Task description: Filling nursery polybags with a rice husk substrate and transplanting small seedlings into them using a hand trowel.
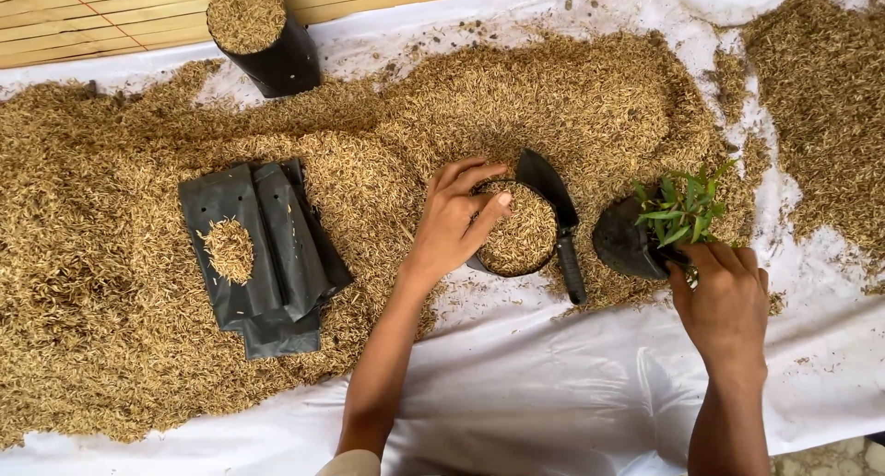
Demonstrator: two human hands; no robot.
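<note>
Beside the husk-filled bag [522, 229] under the open left grip [456, 220], the right grip [721, 296] clasps a seedling [680, 211].

Two bare forearms come up from the lower edge of the view, both slim and uncovered from elbow to wrist. The left hand [454, 220] and the right hand [721, 296] wear no gloves, rings, watch or bracelet that can be seen, and the fingernails are short and unpainted. At the left elbow, just at the bottom edge, a small piece of pale beige sleeve [350, 463] shows, plain and without pattern; on the right arm no clothing comes into view.
</note>
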